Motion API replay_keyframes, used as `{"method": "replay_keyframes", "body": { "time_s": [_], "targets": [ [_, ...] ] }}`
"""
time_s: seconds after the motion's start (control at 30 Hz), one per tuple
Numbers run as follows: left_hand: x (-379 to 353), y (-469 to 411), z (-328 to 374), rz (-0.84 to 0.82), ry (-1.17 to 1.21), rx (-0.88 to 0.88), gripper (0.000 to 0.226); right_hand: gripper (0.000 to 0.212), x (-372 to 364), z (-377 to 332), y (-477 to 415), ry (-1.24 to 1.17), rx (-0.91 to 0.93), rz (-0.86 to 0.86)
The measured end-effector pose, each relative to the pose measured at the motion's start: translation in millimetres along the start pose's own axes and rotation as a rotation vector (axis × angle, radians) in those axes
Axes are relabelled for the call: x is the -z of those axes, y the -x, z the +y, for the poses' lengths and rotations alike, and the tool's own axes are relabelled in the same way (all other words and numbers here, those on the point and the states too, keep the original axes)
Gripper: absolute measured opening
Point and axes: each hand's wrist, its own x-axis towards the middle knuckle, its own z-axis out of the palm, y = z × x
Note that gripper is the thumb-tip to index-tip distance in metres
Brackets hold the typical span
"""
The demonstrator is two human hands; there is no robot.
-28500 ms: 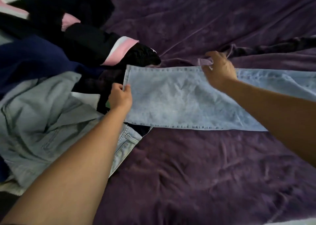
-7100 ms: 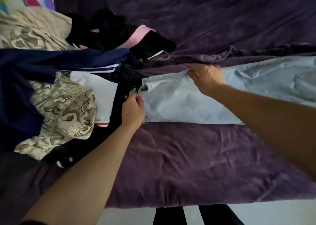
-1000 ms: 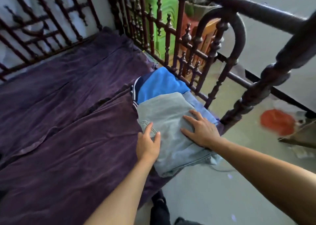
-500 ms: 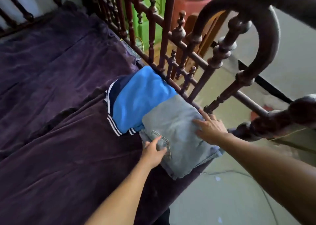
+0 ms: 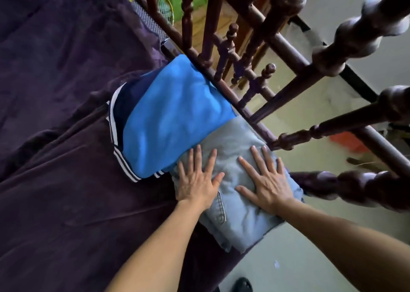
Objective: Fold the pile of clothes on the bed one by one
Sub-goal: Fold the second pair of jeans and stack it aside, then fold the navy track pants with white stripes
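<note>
Both hands lie flat, fingers spread, on a folded pair of light blue jeans (image 5: 235, 214) at the corner of the bed. The left hand (image 5: 196, 181) presses the side nearest a folded bright blue garment (image 5: 173, 118) with navy panels and white stripes, which touches the jeans. The right hand (image 5: 267, 180) presses the side by the dark wooden railing (image 5: 255, 111). Both garments rest on a purple bedcover (image 5: 66, 158). Beyond the railing is pale floor (image 5: 310, 258), with a blurred red object (image 5: 346, 141) on it.

Railing (image 5: 221, 87): dark turned-wood spindles, right and far.
Floor (image 5: 310, 258): pale, beyond the railing, right.
Red object (image 5: 346, 140): blurred, on the floor, far right.
Shoe (image 5: 243, 284): black, near edge.
</note>
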Motion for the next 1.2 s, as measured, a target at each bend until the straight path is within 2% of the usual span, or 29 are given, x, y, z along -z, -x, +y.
{"method": "replay_keyframes", "body": {
  "time_s": [0.13,0.33,0.5,0.63,0.77,0.87,1.0,1.2],
  "targets": [
    [3.6,-5.3,4.0,-0.071,-0.019,0.001,0.069,0.082,-4.4,4.7,-5.5,-0.020,0.017,0.000],
    [58.4,15.8,3.3,-0.268,-0.018,0.028,0.064,0.081,17.3,-1.0,0.8,0.021,0.010,-0.140],
    [94.2,103.0,6.9,-0.275,0.174,0.282,0.035,0.070,53.8,-1.3,29.4,0.033,0.058,-0.242],
    [104.2,201.0,15.2,-0.172,0.249,0.468,0.036,0.040,80.6,-11.2,72.4,0.056,0.235,-0.220],
    [120.1,296.3,18.5,-0.058,0.295,0.619,0.035,0.039,127.0,-55.1,111.2,0.109,0.422,-0.118],
    [146.4,368.0,16.9,0.085,0.299,0.716,0.033,0.029,168.7,-111.9,144.4,0.119,0.606,0.031],
    [187.9,471.5,3.3,0.286,0.293,0.842,0.035,0.029,222.3,-204.6,210.9,0.067,0.845,0.247],
    [232.5,636.7,-24.3,0.515,0.239,1.006,0.029,0.025,285.8,-340.5,335.3,0.014,1.177,0.409]
  ]
}}
